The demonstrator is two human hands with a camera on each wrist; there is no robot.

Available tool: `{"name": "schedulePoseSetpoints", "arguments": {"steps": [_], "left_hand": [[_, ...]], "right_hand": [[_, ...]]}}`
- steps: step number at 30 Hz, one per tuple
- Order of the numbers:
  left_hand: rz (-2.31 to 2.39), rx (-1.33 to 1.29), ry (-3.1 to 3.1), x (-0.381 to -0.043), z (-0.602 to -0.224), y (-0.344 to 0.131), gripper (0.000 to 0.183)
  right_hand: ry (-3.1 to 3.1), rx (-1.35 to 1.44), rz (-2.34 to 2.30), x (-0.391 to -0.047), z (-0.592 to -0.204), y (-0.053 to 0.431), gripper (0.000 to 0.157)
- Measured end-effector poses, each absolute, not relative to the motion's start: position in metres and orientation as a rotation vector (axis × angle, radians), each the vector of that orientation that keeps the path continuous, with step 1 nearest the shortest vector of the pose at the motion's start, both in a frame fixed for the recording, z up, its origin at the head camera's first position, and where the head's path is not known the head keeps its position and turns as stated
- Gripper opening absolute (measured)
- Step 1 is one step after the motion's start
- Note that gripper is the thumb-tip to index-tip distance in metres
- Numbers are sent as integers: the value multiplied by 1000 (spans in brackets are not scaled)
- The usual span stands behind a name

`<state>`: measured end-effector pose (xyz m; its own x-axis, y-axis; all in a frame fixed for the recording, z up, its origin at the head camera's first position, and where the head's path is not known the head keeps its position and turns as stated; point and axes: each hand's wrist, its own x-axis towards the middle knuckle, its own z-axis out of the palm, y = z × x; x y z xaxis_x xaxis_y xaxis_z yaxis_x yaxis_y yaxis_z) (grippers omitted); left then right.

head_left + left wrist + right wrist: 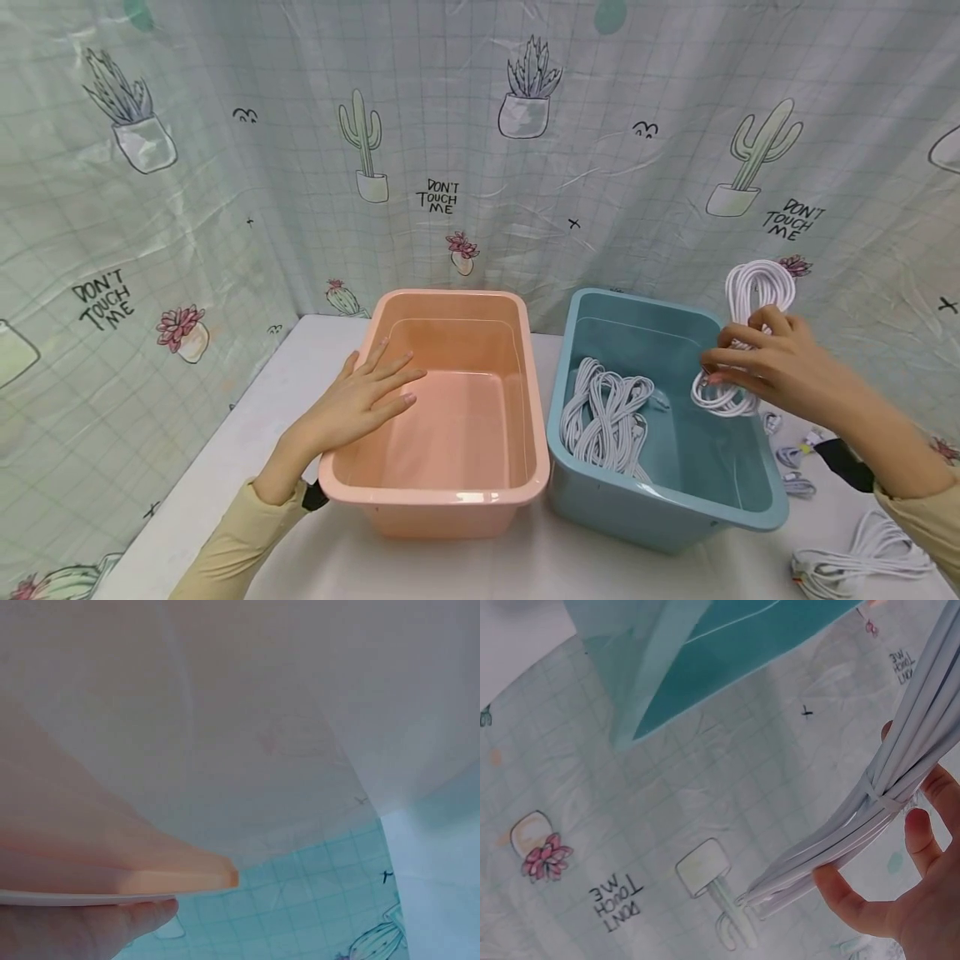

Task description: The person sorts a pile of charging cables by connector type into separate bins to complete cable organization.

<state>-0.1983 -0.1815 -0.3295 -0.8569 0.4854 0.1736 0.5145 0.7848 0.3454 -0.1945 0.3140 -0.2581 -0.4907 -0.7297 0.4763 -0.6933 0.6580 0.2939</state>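
Note:
A coiled bundle of white cable [761,287], tied round its middle, is gripped by my right hand [780,367] above the right side of the blue basin [671,493]. In the right wrist view the thumb and fingers of the right hand [915,892] curl round the cable bundle [877,802] near its tie. More white cable bundles [603,417] lie inside the blue basin on its left. My left hand [352,408] rests on the left rim of the pink basin [457,433], fingers straight and spread over it. No objects show inside the pink basin.
Both basins stand side by side on a white table [232,467]. Right of the blue basin lie a larger white cable bundle [862,554] and several small cables [798,485]. A cactus-print curtain [480,125] hangs behind and at the sides.

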Motion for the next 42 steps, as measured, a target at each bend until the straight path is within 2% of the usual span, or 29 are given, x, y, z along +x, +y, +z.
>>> {"name": "schedulePoseSetpoints", "arguments": {"steps": [10, 17, 27, 36, 42], "left_hand": [[-606, -820, -2880, -199, -329, -182, 45], [-601, -819, -2887, -198, -329, -181, 44], [-594, -823, -2885, -197, -330, -181, 45], [-600, -817, -2886, -197, -330, -181, 45], [-596, -815, -2885, -197, -330, -181, 45]], "right_hand": [[-2280, 1203, -129, -207, -257, 291, 32], [-2280, 1277, -166, -213, -267, 279, 33], [-2203, 1420, -224, -221, -288, 266, 13], [-2225, 1507, -233, -222, -296, 263, 13], [-2244, 1522, -261, -222, -296, 261, 19]]}}
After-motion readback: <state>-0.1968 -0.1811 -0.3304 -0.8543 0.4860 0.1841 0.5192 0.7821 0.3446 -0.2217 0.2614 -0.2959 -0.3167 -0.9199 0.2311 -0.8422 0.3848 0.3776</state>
